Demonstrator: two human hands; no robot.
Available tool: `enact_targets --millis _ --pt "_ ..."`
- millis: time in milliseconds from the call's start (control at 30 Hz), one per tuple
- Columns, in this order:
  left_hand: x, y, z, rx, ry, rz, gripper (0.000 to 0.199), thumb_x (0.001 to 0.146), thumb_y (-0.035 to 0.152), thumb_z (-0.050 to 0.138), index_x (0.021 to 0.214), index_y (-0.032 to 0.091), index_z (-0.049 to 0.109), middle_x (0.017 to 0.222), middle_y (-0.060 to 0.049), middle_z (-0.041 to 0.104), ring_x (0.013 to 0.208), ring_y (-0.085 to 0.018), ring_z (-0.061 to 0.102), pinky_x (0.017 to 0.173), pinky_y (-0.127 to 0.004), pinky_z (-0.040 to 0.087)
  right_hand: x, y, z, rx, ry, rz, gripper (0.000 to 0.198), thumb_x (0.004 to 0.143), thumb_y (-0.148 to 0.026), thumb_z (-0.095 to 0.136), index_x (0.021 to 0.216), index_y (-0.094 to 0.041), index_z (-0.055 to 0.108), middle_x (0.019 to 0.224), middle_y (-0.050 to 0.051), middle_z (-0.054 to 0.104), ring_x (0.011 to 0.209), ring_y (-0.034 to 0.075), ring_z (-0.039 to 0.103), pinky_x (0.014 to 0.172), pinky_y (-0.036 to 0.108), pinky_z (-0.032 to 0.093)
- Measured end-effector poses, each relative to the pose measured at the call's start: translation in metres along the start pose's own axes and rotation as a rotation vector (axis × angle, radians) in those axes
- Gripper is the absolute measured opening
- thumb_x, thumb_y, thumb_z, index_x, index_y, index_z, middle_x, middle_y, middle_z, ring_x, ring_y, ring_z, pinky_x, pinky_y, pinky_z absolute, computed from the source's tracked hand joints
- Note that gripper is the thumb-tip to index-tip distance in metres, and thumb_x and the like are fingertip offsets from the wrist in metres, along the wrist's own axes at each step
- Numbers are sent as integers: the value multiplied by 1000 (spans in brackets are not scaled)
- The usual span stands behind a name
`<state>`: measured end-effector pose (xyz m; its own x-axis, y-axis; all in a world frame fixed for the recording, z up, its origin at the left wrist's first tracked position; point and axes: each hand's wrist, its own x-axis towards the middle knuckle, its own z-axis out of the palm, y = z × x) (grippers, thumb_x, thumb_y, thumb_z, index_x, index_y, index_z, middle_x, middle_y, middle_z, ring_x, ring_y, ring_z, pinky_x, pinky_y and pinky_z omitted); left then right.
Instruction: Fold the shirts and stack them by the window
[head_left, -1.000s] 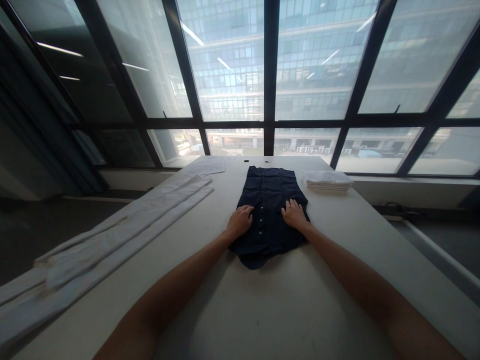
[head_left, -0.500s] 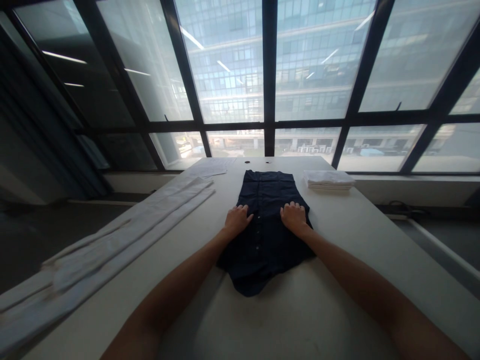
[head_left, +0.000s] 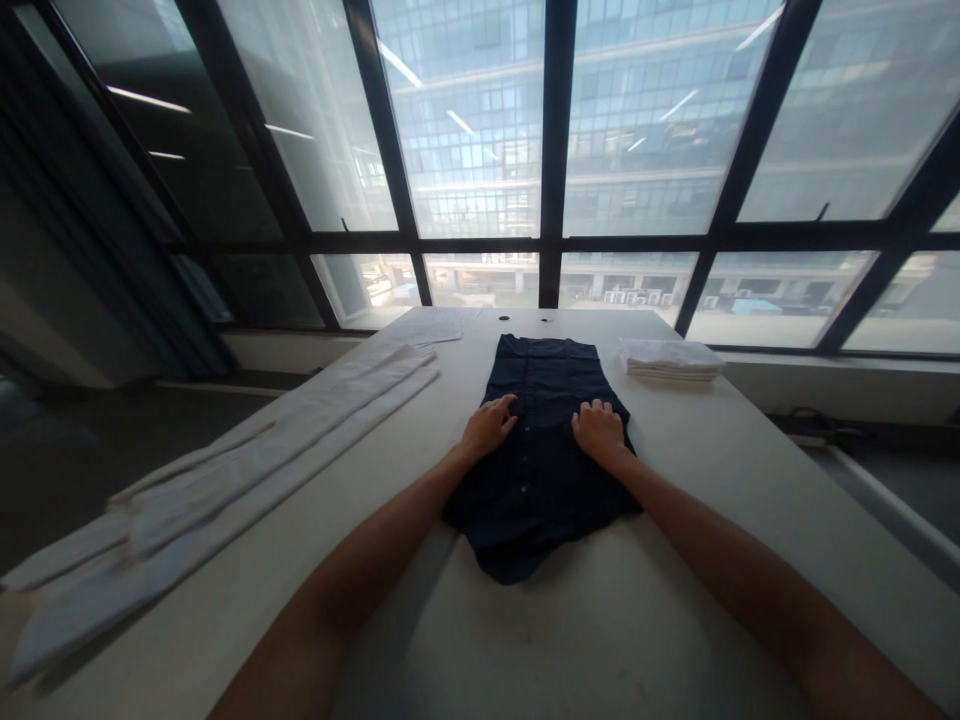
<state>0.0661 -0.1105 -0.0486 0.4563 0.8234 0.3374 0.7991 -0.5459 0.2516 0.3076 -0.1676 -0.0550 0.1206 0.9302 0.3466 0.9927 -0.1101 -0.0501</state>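
Grip unclear, both hands (head_left: 489,424) (head_left: 599,430) touch a shirt (head_left: 551,485) on a white table (head_left: 525,640) by windows (head_left: 634,140).

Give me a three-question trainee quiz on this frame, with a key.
1. Which hand is nearer the white stack: A) left, B) right, C) both equally?
2. True or false: the shirt lies buttons down.
3. Fill in: the long white cloth lies toward the person's ___ side of the table.

Key:
1. B, the right hand.
2. False; its buttons face up.
3. Left.
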Motion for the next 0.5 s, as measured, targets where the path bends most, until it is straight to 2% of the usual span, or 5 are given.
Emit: enact_targets --millis 100,200,367,500 --pt "3 4 0 21 -7 -44 42 89 35 68 128 22 62 112 -7 68 109 -24 63 94 -33 49 0 1 0 0 -3 3 32 101 -32 42 110 -12 65 115 21 62 108 31 57 85 39 48" --pt "8 9 1 10 -13 -141 28 87 30 66 114 22 69 110 -8 69 107 -25 64 92 -33 50 0 1 0 -8 -1 0 32 100 -32 43 110 -12 65 114 20 62 108 32 56 84 39 48" --pt "15 10 6 -52 24 -249 22 91 28 57 106 22 72 109 -9 73 102 -26 68 89 -34 51 0 0 0 -22 -5 1 32 101 -32 41 110 -12 65 114 20 61 107 31 56 83 38 49" --pt "23 0 2 -147 32 -326 20 89 30 60 100 22 76 102 -6 76 96 -23 70 84 -30 51 0 0 0 -36 -10 6 30 100 -32 43 109 -13 65 114 20 61 107 30 57 83 37 49"
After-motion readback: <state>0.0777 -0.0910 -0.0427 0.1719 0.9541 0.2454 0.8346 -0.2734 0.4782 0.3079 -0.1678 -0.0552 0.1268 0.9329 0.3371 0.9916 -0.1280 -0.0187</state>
